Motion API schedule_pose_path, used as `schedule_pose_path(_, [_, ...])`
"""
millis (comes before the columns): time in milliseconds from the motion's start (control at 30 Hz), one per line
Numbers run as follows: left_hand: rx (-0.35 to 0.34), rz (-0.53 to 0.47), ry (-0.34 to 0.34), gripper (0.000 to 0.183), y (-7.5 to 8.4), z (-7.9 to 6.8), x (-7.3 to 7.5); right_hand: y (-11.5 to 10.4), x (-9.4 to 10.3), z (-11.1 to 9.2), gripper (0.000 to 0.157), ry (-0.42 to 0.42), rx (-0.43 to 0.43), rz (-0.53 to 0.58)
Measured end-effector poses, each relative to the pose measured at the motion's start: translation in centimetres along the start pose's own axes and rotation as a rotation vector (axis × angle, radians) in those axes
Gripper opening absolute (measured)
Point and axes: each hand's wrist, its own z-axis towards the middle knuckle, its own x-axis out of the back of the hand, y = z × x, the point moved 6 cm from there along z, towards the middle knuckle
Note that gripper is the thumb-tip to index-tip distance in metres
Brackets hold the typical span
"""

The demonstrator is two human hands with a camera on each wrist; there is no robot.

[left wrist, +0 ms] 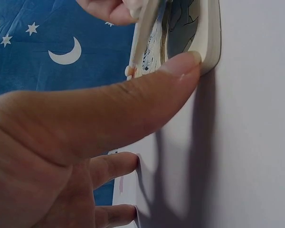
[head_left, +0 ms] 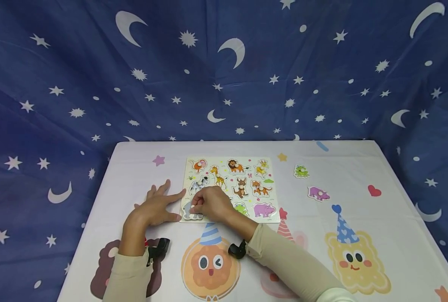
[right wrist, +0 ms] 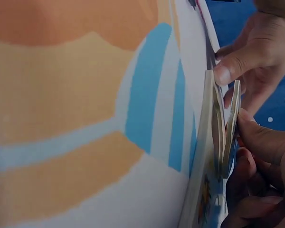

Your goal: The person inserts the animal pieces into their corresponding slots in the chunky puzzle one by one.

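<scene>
My right hand (head_left: 214, 203) pinches the grey elephant puzzle piece (head_left: 188, 211) between thumb and fingertips, over the lower left corner of the animal puzzle board (head_left: 214, 161). In the right wrist view the elephant piece (right wrist: 233, 114) leans at an angle, its near end raised off the board (right wrist: 203, 152). A grey picture shows in the recess beneath it in the left wrist view. My left hand (head_left: 154, 209) lies left of the board with fingers spread, its thumb (left wrist: 175, 71) touching the board's corner (left wrist: 211, 42).
Right of the board lie a frog piece (head_left: 301, 171) and a purple hippo piece (head_left: 318, 193). Zebra, giraffe (head_left: 218, 176), lion (head_left: 236, 166) and other animals show on the board. A cartoon-printed cloth covers the table (head_left: 295, 247); a starry blue curtain (head_left: 254, 105) hangs behind.
</scene>
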Motion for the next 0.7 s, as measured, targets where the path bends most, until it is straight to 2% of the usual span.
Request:
schedule_pose_path(333, [0.003,0.005,0.001,0.085,0.34,0.03,0.01,-0.05,-0.23,-0.01,0.02,0.025,-0.023,-0.077])
schedule_pose_path(700, [0.019,0.01,0.002,0.086,-0.05,0.18,0.01,-0.12,-0.5,0.17,0.018,0.038,-0.067,-0.117])
